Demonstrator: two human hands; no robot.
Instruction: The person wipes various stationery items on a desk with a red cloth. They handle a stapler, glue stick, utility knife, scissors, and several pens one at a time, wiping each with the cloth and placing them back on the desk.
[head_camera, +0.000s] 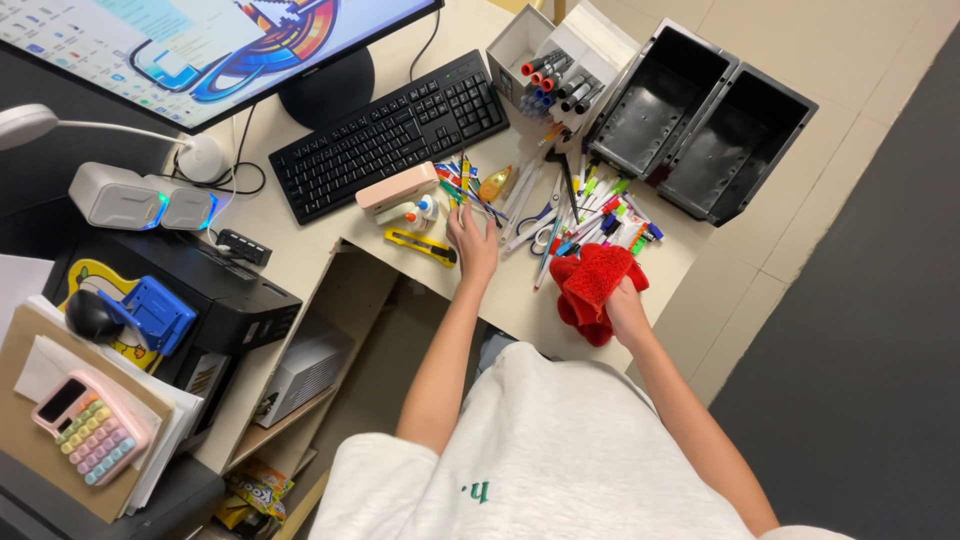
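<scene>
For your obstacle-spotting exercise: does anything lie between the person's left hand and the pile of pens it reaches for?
Nothing visible does. The left hand already rests at the near edge of the pile of pens; the yellow utility knife lies off to its side.

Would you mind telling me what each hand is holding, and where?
The right hand grips a bunched red cloth at its near edge. The left hand rests among pens, holding nothing clearly.

A light wooden desk (300, 255) seen from above stands on pale square floor tiles (800, 230), with a dark grey mat (880, 330) along one side. A monitor (200, 40) glows brightly. A white lamp (60, 125) arches over a lower shelf (270, 430).
</scene>
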